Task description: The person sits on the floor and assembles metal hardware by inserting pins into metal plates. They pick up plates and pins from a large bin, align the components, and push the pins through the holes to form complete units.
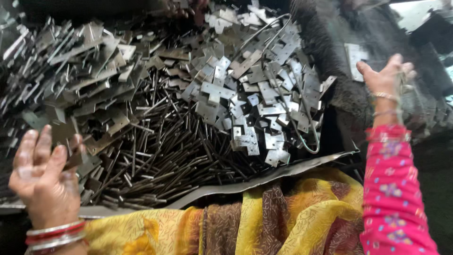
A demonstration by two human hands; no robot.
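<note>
At the far left, the left hand (45,177) is raised over the lower-left edge of the heap, fingers spread and smudged grey. A flat metal plate (75,158) is pressed between the thumb and the fingers; whether it is truly gripped or only touched cannot be told. Red and silver bangles (55,234) are worn at the wrist. Above and beside this hand, dark hinge leaves (89,61) are piled thickly to the left border, with no bare ground left between them.

In the middle, a bed of thin steel pins (174,146) is spread, running down to the curled edge of a grey sheet (264,177) on which the heap lies. Over the pins, to the right, brighter notched plates (250,94) are stacked, and a bent wire loop (292,108) is laid across them.

Below the sheet's edge, yellow and brown patterned cloth (264,217) is seen. Right of the bright plates, a dark gap is left open. There the right hand (387,78) is lifted well clear of the heap, fingers loosely opened; nothing can be made out in it. A pink flowered sleeve (394,189) runs down to the bottom edge.
</note>
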